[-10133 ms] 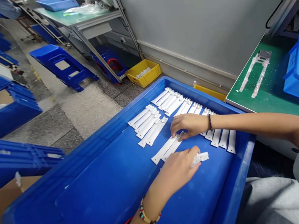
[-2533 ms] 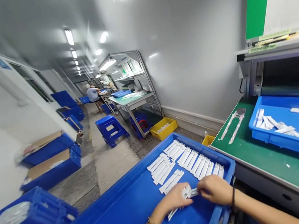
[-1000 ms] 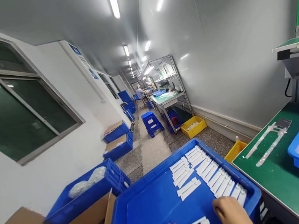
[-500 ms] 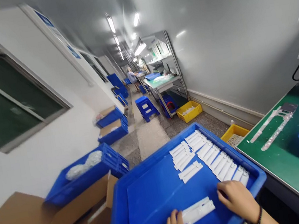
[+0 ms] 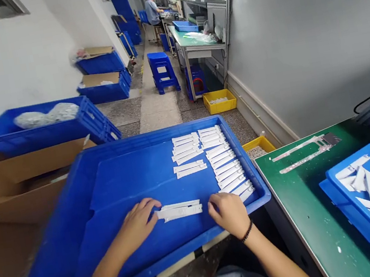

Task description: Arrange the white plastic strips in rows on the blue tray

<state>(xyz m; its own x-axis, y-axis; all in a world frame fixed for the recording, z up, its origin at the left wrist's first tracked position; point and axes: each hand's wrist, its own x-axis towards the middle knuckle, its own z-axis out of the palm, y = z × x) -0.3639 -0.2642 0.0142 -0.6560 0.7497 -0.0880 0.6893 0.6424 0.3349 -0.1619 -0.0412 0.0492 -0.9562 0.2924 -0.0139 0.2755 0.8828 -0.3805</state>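
**Small strip stack lined up between open hands**

The left hand [image 5: 138, 225] lies open, fingertips at the end of the white plastic strips [image 5: 180, 211]; the right hand [image 5: 229, 214], also ungripping, sits just beside their other end. They lie near the front rim of the blue tray [image 5: 157, 267], squared below neat rows of matching strips [image 5: 224, 169].

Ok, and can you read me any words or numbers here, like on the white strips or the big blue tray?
No words, numbers or signs can be read here. The white strips show no print I can make out, and neither does the blue tray. Any tiny marks are too small to read.
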